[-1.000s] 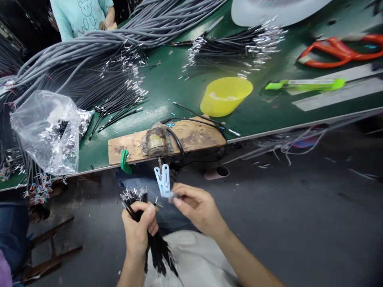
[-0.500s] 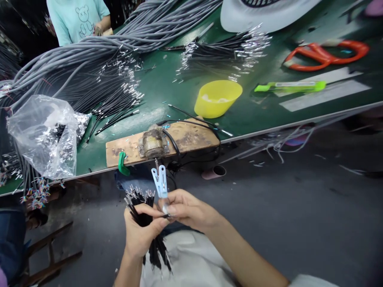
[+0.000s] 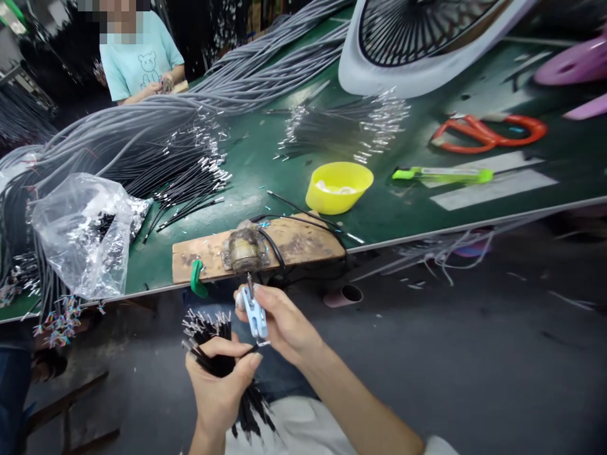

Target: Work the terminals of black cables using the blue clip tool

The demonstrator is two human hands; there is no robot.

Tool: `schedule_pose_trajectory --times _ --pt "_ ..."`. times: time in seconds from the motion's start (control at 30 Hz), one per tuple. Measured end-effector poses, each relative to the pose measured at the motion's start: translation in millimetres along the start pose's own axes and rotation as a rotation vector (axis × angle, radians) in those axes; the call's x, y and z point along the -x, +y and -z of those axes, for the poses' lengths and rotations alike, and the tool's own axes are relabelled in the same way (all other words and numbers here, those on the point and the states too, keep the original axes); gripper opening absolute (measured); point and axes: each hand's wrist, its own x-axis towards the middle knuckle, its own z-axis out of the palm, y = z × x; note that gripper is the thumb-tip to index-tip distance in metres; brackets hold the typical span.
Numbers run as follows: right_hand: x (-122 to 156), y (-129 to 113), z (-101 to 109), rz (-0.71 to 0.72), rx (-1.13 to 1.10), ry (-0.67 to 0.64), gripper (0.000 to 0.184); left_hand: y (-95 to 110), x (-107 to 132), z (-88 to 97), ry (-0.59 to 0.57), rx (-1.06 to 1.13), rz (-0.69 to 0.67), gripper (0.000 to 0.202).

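Observation:
My left hand (image 3: 215, 385) is closed round a bundle of short black cables (image 3: 208, 325) with bare silvery wire ends. Its thumb and forefinger pinch one cable, whose tip points at the lower end of a light-blue clothespin (image 3: 256, 314). Fingers of my right hand (image 3: 289, 322) squeeze the clothespin's upper arms from both sides. The clothespin sits on the shaft of a small motor (image 3: 244, 248), which is fixed to a wooden board (image 3: 303, 239) at the table edge. Whether the cable tip touches the jaws, I cannot tell.
A green clamp (image 3: 198, 278) grips the board. On the green table (image 3: 265, 145) are a yellow cup (image 3: 339, 188), orange-handled scissors (image 3: 488, 134), a green cutter knife (image 3: 443, 175), a plastic bag (image 3: 78, 234), cable bundles (image 3: 341, 123) and a fan (image 3: 412, 38). A person (image 3: 142, 60) works across the table.
My right hand has moved up from the clothespin's lower end to its arms and now squeezes them. My left hand still holds the bundle. The view has tilted upward.

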Motion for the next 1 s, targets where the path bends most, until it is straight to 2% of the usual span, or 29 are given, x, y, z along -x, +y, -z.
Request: schedule_pose_trajectory --times 0.1,0.3,0.37,0.43,0.5,0.6,0.77,0.83,0.9,1.0 --pt "1.4 4.9 2.0 -0.012 -0.052 -0.016 0.041 -1.6 -8.2 -3.4 -0.021 0.023 0.022 0.012" --pt "1.5 12.3 18.7 -0.070 -0.031 -0.002 0.046 -2.8 -22.7 1.1 -0.283 0.203 0.229 0.017" --pt "2.0 15.8 28.0 -0.065 -0.024 0.037 0.044 -2.3 -18.3 1.8 -0.224 0.230 0.265 0.016" --pt "5.0 19.0 37.1 -0.034 -0.035 0.099 0.042 -2.3 -11.1 1.7 -0.091 0.219 0.258 0.016" --pt "11.2 21.2 44.9 0.028 0.004 0.163 0.038 -3.0 -4.5 1.6 -0.045 0.201 0.260 0.016" --pt "25.0 22.6 52.4 0.146 0.175 0.242 0.031 -2.8 3.4 0.6 -0.170 0.159 0.249 0.017" --pt "48.9 18.5 45.4 0.458 0.562 0.296 0.016 3.4 15.6 -4.7 -0.004 0.051 0.121 0.003" --pt "55.9 15.2 35.8 0.645 0.727 0.264 0.012 3.7 18.7 -6.1 0.017 -0.026 0.108 0.004" --pt "60.5 13.0 26.0 0.793 0.912 0.180 0.008 0.9 20.6 -6.4 -0.036 -0.091 0.104 0.011" --pt "62.5 12.7 16.8 0.821 1.157 -0.011 0.013 -5.7 23.2 -7.1 -0.169 -0.115 0.087 0.017"
